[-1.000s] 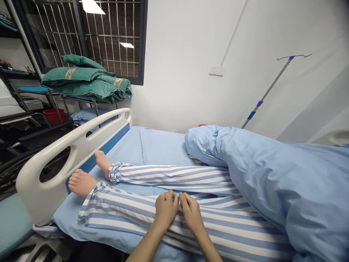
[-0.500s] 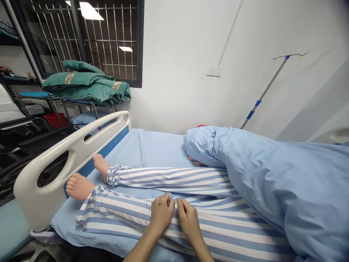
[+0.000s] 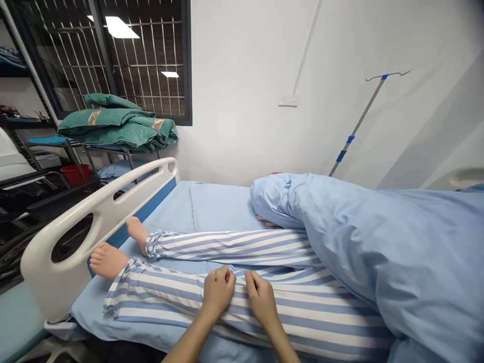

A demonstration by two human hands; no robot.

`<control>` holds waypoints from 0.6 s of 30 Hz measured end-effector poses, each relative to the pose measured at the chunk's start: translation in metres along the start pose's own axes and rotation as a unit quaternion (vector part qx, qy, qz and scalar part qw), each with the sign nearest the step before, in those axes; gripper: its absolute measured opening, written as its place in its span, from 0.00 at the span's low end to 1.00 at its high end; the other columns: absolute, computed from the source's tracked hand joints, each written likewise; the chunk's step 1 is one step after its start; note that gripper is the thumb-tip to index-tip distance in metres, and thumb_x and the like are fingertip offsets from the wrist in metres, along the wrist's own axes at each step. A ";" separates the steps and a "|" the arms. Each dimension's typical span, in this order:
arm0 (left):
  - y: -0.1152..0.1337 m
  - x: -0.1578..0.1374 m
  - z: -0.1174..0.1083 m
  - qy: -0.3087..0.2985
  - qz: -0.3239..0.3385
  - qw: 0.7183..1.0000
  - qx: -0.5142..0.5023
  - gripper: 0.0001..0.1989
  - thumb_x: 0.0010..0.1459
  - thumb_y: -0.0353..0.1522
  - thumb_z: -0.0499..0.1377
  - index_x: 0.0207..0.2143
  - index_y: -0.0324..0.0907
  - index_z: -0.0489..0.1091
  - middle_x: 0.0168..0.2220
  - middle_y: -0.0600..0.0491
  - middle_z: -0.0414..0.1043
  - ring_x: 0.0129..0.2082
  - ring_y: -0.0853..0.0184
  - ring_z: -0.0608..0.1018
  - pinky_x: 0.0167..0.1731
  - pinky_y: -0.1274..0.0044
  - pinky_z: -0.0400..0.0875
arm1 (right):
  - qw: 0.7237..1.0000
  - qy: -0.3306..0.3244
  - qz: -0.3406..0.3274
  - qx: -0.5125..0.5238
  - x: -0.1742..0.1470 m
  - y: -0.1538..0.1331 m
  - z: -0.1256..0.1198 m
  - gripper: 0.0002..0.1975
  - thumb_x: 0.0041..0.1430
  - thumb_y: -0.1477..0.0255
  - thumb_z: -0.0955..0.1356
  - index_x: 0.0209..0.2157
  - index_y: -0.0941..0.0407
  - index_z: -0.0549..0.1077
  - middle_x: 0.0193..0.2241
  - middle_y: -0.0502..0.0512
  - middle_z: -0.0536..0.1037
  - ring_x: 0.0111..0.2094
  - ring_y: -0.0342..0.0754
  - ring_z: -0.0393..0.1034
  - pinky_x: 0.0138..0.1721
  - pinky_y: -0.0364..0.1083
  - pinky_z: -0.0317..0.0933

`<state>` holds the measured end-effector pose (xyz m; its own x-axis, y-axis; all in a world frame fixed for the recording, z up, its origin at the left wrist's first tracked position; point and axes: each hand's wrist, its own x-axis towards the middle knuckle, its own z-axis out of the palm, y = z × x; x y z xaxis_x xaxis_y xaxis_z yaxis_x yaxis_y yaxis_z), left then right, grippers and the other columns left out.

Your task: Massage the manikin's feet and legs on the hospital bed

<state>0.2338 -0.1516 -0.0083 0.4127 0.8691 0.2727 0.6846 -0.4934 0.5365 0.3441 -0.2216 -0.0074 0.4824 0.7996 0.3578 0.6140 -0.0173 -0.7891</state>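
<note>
My left hand (image 3: 219, 290) is closed in a loose fist over the nearer leg of a figure lying on the bed. Close beside it, my right hand (image 3: 260, 297) is also curled into a fist, thumb on top, with a small gap between the two. Nothing shows in either hand, though the undersides of the fingers are hidden. Under both hands lie blue-and-white striped trousers (image 3: 162, 287). Two bare, doll-like feet (image 3: 109, 260) stick out of the cuffs at the left. A light blue quilt (image 3: 340, 227) covers the figure's upper part on the right.
The white bed end board (image 3: 71, 222) stands at the left. Behind it, folded green bedding (image 3: 117, 126) rests on a metal-framed stand, near a red bucket (image 3: 74, 174). An IV pole (image 3: 359, 121) leans in view before the wall. Blue sheet (image 3: 223, 201) shows beyond the legs.
My left hand has moved slightly left, widening the gap to my right hand. The view has shifted a little. Both hands stay closed over the same leg.
</note>
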 end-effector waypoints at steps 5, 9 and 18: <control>0.016 0.008 -0.002 -0.023 -0.033 0.997 -0.064 0.11 0.53 0.31 0.49 0.19 0.41 0.63 0.20 0.56 0.65 0.24 0.71 0.66 0.27 0.78 0.50 | 1.000 -0.010 0.008 0.014 0.000 0.001 0.001 0.19 0.59 0.61 0.57 0.18 0.56 0.57 0.15 0.46 0.59 0.20 0.41 0.52 0.23 0.41 0.44; 0.042 0.014 0.000 -0.032 -0.044 0.982 -0.179 0.13 0.53 0.32 0.49 0.16 0.40 0.55 0.16 0.59 0.57 0.21 0.73 0.61 0.25 0.79 0.50 | 0.995 0.003 0.036 0.096 0.001 0.003 -0.004 0.20 0.59 0.59 0.56 0.19 0.56 0.58 0.16 0.46 0.59 0.21 0.41 0.52 0.23 0.41 0.48; 0.061 -0.005 0.035 -0.015 -0.121 0.955 -0.270 0.14 0.56 0.36 0.44 0.19 0.42 0.53 0.18 0.57 0.59 0.23 0.71 0.62 0.26 0.78 0.52 | 0.976 0.048 0.082 0.199 0.000 0.003 -0.010 0.20 0.54 0.56 0.60 0.20 0.56 0.61 0.19 0.50 0.64 0.23 0.43 0.57 0.25 0.41 0.55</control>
<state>0.2943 -0.1873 -0.0047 0.3042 0.9500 0.0706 0.3564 -0.1822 0.9164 0.3519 -0.2281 -0.0049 0.6214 0.7455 0.2409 0.2427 0.1092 -0.9639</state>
